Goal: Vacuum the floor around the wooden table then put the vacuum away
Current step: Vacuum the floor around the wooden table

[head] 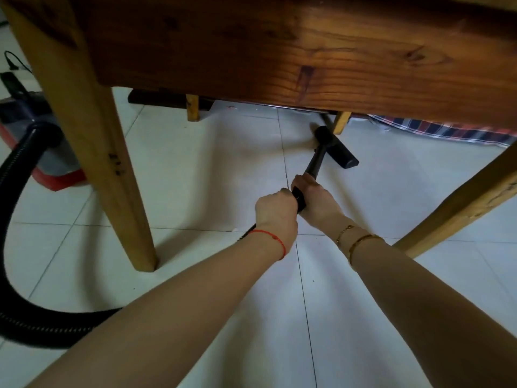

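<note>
I look under the wooden table from low down. Both hands grip the black vacuum wand, which reaches forward beneath the table. My left hand holds the wand's near end; my right hand holds it just ahead. The black floor nozzle lies flat on the white tiles near a far table leg. The ribbed black hose loops along the left to the red and grey vacuum body, partly hidden behind the near left leg.
A near right table leg slants in from the right. Another far leg stands by a dark low object. A checked cloth lies on the floor at the back right. A black cable is at the far left.
</note>
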A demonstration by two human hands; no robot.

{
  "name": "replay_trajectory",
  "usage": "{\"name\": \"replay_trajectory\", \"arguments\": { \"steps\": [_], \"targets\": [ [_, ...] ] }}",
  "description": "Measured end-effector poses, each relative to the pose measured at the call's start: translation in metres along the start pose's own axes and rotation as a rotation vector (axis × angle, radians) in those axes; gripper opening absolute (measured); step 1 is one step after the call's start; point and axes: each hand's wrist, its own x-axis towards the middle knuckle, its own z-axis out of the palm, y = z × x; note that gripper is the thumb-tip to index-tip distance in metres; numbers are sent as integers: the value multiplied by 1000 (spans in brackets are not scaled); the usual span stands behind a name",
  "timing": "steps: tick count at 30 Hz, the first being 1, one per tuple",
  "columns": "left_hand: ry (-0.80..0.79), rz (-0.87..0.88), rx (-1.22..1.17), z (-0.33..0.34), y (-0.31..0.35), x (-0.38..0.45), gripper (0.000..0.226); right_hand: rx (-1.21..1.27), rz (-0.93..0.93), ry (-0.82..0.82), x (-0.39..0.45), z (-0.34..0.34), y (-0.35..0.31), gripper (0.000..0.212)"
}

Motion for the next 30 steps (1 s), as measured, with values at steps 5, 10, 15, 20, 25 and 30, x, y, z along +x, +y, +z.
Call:
{"name": "replay_trajectory", "arguments": {
  "steps": [5,10,15,20,25,30],
  "targets": [
    [-34,24,2,2,13,14,22,-74,-37,-6,8,2,18,20],
    [-26,-36,-104,-4,-4,0,22,35,-60,20,2,0,-1,16],
    [-4,-117,-135,-17,-40,-34,22,86,-181,57,-13,1,-48,18],
    [13,-161,-73,-32,-82,-81,22,186,-344,74,-32,10,-105,22],
    [34,-176,-25,-49,-122,-130,17,221,-439,23,-49,23,-160,27],
    [26,-230,11,-60,-152,-169,16,237,-535,30,-68,32,-205,28]
  ]
}}
